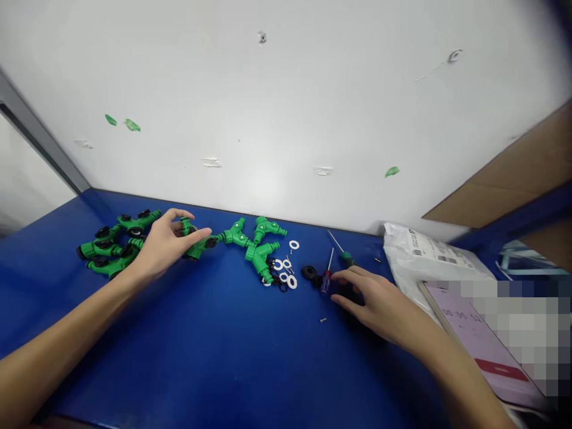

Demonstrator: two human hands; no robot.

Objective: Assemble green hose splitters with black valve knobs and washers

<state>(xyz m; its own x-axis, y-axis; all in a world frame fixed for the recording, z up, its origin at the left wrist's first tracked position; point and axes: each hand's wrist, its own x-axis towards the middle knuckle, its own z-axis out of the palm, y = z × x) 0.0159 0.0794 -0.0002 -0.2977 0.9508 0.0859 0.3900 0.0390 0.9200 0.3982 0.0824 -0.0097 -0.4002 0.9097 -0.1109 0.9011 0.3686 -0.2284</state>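
My left hand (167, 245) spreads over a green plastic Y hose splitter (195, 250), its thumb across the top; I cannot tell whether it grips. Behind that hand lies a heap of similar splitters (105, 247) with black nuts. More green splitters (259, 244) sit to its right, next to white washers (292, 282) and black O-rings (283, 287). My right hand (375, 301) hovers with fingers apart, closest to a black rubber part (309, 273) and a red-handled screwdriver (326, 281). A green-handled screwdriver (345, 257) lies just past those fingertips. A tiny screw (322, 320) rests below them.
Everything lies on a blue tabletop (187, 339) against a white wall (268, 119) with green scraps stuck on it. To the right are a white plastic mailer bag (429, 256) and a phone showing a timer (469, 333). Brown board (504, 173) juts in at upper right.
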